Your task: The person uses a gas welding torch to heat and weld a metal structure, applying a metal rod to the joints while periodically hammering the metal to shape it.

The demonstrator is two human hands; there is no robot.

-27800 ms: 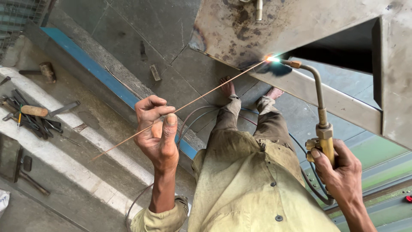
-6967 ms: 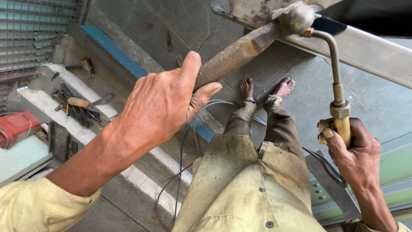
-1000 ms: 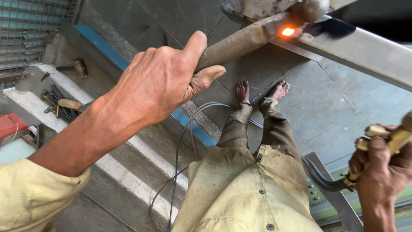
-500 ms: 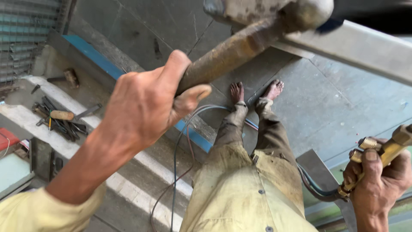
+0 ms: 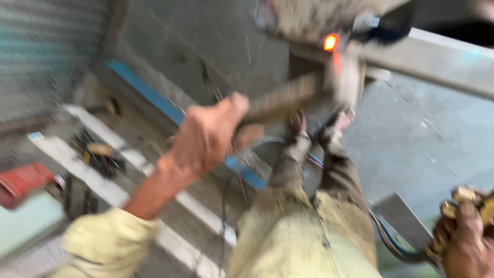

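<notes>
My left hand (image 5: 208, 136) has its fingers curled tight around the lower end of a rusty metal bar (image 5: 285, 98), with the thumb up on top of it. The bar goes up and to the right from this hand to a glowing orange spot (image 5: 331, 42) on the dirty metal piece (image 5: 319, 18) above. The picture is much blurred there, so I cannot tell if the bar touches the spot or only ends just beside it.

My right hand (image 5: 465, 242) is low in the right corner, well apart from the bar. Its fingers are closed around the brass torch handle (image 5: 476, 201), and dark hoses (image 5: 396, 247) hang from under it.

Between the two hands I see my legs in yellowish trousers (image 5: 309, 231) and my bare feet (image 5: 321, 123) on the grey floor (image 5: 411, 144). Far left on the floor lie some tools (image 5: 98, 154) and a red box (image 5: 20, 180).
</notes>
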